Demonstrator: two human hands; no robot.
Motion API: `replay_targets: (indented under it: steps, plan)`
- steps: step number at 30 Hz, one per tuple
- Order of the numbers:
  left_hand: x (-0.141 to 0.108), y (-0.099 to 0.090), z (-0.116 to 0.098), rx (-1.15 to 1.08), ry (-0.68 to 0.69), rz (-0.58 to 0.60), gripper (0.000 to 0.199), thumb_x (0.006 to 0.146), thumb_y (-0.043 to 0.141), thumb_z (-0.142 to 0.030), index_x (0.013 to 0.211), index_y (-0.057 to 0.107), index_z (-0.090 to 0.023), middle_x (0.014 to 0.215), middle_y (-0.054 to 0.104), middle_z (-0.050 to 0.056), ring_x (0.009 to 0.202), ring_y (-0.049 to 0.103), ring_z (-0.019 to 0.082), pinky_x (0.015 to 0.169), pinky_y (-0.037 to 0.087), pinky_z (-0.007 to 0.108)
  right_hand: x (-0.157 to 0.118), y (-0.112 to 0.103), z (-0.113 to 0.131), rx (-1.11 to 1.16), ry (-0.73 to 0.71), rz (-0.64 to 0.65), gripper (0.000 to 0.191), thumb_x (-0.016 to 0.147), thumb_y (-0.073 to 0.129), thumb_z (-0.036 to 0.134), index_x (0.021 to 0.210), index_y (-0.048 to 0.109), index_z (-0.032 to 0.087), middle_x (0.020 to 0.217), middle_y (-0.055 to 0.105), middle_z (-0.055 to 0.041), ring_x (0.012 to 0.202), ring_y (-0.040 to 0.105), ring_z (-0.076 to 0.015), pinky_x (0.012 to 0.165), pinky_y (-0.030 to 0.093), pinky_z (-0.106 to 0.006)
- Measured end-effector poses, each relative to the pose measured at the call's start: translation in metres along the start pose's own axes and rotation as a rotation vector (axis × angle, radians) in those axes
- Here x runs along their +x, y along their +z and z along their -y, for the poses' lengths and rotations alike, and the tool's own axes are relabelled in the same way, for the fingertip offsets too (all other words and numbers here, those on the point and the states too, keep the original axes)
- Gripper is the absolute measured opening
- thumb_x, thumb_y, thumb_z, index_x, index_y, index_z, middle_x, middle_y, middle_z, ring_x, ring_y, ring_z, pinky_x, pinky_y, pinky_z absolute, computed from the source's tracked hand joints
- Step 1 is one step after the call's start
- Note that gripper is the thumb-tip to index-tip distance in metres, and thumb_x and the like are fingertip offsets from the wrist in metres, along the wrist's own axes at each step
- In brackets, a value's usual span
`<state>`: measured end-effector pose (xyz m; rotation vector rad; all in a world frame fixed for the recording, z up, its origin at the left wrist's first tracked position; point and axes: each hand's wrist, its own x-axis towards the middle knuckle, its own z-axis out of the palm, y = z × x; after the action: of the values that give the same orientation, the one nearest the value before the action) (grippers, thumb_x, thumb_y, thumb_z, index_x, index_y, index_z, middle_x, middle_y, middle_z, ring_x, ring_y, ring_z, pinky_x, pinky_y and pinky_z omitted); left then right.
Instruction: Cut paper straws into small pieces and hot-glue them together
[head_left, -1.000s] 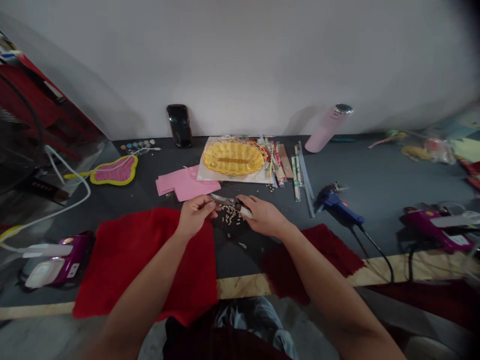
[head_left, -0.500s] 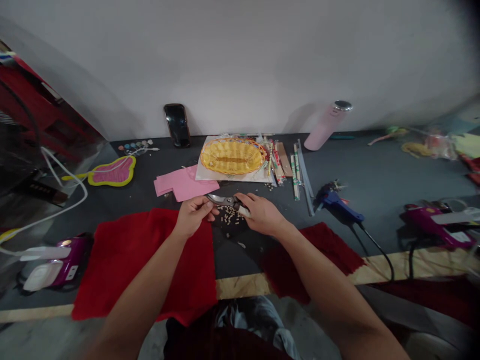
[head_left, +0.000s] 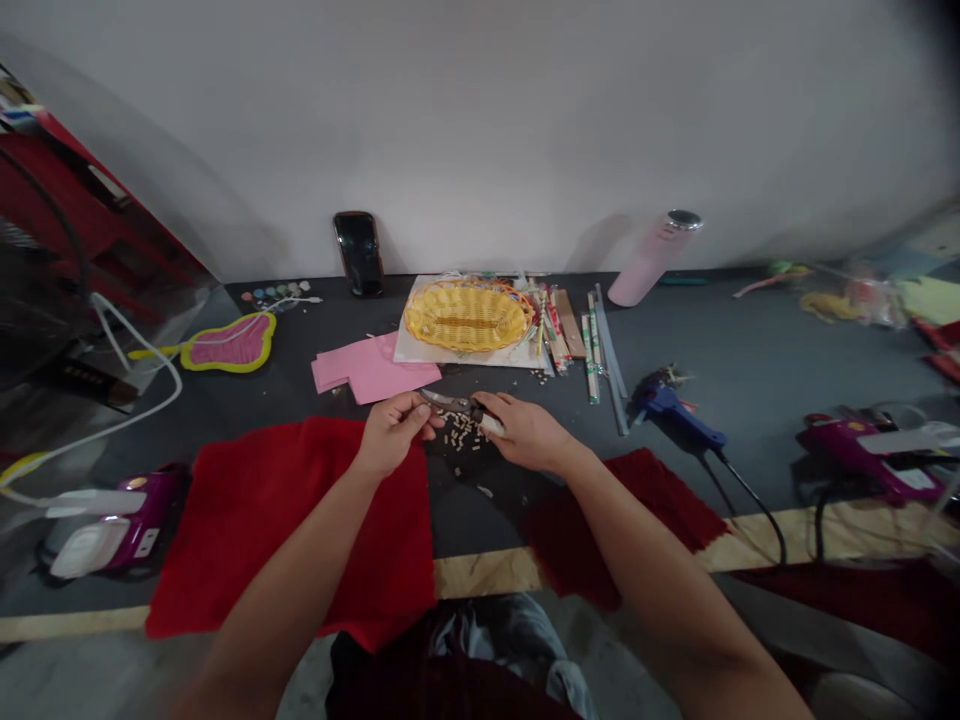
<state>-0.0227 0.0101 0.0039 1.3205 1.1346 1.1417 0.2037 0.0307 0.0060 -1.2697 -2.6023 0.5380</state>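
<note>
My right hand (head_left: 527, 430) is wrapped round the pale handles of a pair of pruning shears (head_left: 454, 403), whose curved blades point left. At the blade end, my left hand (head_left: 396, 430) is closed in a pinch, its fingertips close to the blades. Whatever it pinches is too small to make out. Below the shears lies a scatter of small pale cut pieces (head_left: 463, 434) on the dark table. Just behind my left hand are pink sheets (head_left: 379, 370), and under my left forearm spreads a red cloth (head_left: 300, 500).
A yellow woven basket (head_left: 466, 318) stands on a white board behind the shears. Wrapped sticks (head_left: 592, 350), a blue glue gun (head_left: 679, 412) and a pink bottle (head_left: 654, 260) lie or stand to the right. A phone (head_left: 360, 255) leans on the wall. A dark red cloth (head_left: 660, 500) lies under my right forearm.
The view has shifted slightly. The shears' blades look closer together than before, while both hands stay in nearly the same place.
</note>
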Motion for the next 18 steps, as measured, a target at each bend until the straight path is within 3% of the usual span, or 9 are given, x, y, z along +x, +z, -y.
replay_targets:
  steps: [6, 14, 18]
  plan:
    - [0.0013, -0.0018, 0.0011, -0.082, -0.019, 0.012, 0.026, 0.078, 0.062, -0.037, 0.071, 0.061, -0.013, 0.069, 0.069, 0.005, 0.049, 0.055, 0.008, 0.050, 0.044, 0.021, 0.0010, 0.0004, 0.0049, -0.042, 0.021, -0.052, 0.050, 0.087, 0.045, 0.030, 0.134, 0.036, 0.017, 0.120, 0.055, -0.0125, 0.105, 0.053, -0.0223, 0.089, 0.040, -0.035]
    - [0.0027, -0.0058, -0.0051, -0.316, -0.282, 0.110, 0.029, 0.069, 0.071, -0.039, 0.071, 0.061, -0.011, 0.053, 0.063, 0.002, 0.037, 0.047, 0.006, 0.039, 0.034, 0.018, 0.0026, 0.0034, 0.0005, -0.104, 0.001, -0.077, 0.054, 0.085, 0.045, 0.028, 0.137, 0.033, 0.018, 0.121, 0.054, -0.0128, 0.109, 0.051, -0.0242, 0.090, 0.038, -0.038]
    - [0.0018, -0.0086, -0.0053, -0.392, -0.305, 0.139, 0.027, 0.069, 0.072, -0.036, 0.073, 0.062, -0.011, 0.051, 0.062, 0.002, 0.035, 0.047, 0.006, 0.038, 0.032, 0.016, 0.0023, 0.0002, 0.0031, -0.083, -0.011, -0.046, 0.052, 0.084, 0.046, 0.027, 0.134, 0.036, 0.018, 0.119, 0.056, -0.0120, 0.104, 0.054, -0.0224, 0.089, 0.039, -0.035]
